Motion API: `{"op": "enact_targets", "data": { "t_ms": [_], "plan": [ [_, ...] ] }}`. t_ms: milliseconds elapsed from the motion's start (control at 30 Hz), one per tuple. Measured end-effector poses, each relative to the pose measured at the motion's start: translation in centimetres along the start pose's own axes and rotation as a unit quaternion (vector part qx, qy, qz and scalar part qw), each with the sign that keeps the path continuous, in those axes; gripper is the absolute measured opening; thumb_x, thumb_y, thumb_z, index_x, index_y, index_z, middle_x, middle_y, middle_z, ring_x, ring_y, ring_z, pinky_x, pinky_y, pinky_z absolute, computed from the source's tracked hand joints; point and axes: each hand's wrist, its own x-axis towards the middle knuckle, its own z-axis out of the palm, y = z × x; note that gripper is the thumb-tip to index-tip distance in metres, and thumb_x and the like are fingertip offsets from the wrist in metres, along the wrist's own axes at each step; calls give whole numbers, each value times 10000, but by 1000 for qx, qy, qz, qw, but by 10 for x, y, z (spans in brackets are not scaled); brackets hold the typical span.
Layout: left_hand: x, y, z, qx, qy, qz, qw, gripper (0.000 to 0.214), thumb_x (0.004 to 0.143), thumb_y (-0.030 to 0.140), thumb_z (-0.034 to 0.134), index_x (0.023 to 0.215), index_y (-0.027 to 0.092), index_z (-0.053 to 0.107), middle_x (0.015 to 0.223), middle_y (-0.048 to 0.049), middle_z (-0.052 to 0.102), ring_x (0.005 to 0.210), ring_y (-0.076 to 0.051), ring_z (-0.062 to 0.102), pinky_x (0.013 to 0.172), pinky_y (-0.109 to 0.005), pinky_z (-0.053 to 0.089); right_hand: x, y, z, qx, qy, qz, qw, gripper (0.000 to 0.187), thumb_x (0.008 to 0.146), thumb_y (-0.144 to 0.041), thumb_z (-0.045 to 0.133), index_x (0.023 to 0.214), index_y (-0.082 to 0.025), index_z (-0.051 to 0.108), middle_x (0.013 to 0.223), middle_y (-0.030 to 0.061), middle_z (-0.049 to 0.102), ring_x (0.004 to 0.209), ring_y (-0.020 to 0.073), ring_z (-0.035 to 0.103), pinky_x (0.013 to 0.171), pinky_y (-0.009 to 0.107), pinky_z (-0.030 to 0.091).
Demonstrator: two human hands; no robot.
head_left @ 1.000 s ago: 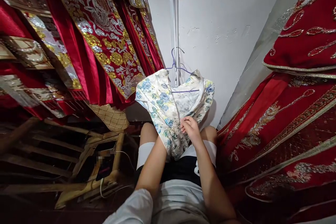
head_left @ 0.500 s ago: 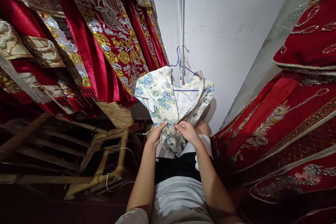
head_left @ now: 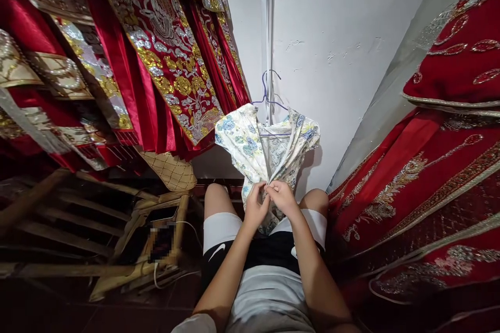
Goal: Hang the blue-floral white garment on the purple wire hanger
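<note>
A short-sleeved floral dress (head_left: 250, 145), white with blue and yellow-green flowers, hangs before me on a thin purple hanger (head_left: 265, 94). My left hand (head_left: 257, 205) and my right hand (head_left: 282, 196) meet at the bottom of its V-shaped front opening. Both pinch the fabric edges there, fingertips almost touching. Whatever small fastening may lie between the fingers is hidden. The garment's lower part gathers between my knees, partly behind my hands.
Red costumes with gold and silver sequins (head_left: 172, 62) hang at the left. More beaded red garments (head_left: 390, 187) hang at the right. A bamboo chair (head_left: 133, 239) stands lower left, with a blurred-out object and cable on it. A white wall (head_left: 336, 62) rises behind.
My left hand has moved right, from the dress's side to the front opening beside my right hand. The dress's left side has drawn inward, and my knees now show apart.
</note>
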Motion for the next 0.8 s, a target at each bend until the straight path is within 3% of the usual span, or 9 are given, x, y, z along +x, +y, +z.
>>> {"op": "enact_targets", "data": {
  "t_ms": [200,467,600,800],
  "plan": [
    [-1,5,6,-49,45,-20,998,280,957,276,571,1220,202,633,1037,-82,747,885,-185,726,816,-313,593,-6,-11,-6,49,-53,-18,997,268,772,-439,613,652,-207,552,522,-35,503,502,117,433,515,254,330],
    [2,4,1,-58,49,-46,996,215,954,373,611,986,196,727,936,-70,773,814,-191,732,751,-301,598,-6,-10,-20,49,-80,-37,995,261,696,-381,750,819,-194,616,698,-7,608,634,133,541,590,256,434],
    [5,0,-1,-47,26,-20,998,216,953,359,613,993,197,751,950,-88,778,807,-205,732,747,-323,599,-5,-6,-24,-12,-53,-11,998,266,627,-334,767,772,-199,590,712,-1,612,654,148,577,616,274,464],
    [19,7,-5,-22,-35,24,999,272,999,285,495,1051,221,754,998,-82,783,914,-213,746,813,-333,597,-3,-2,-19,-25,1,-45,999,232,688,-398,709,756,-219,577,653,-2,599,651,169,566,611,284,451]
  ]
}}
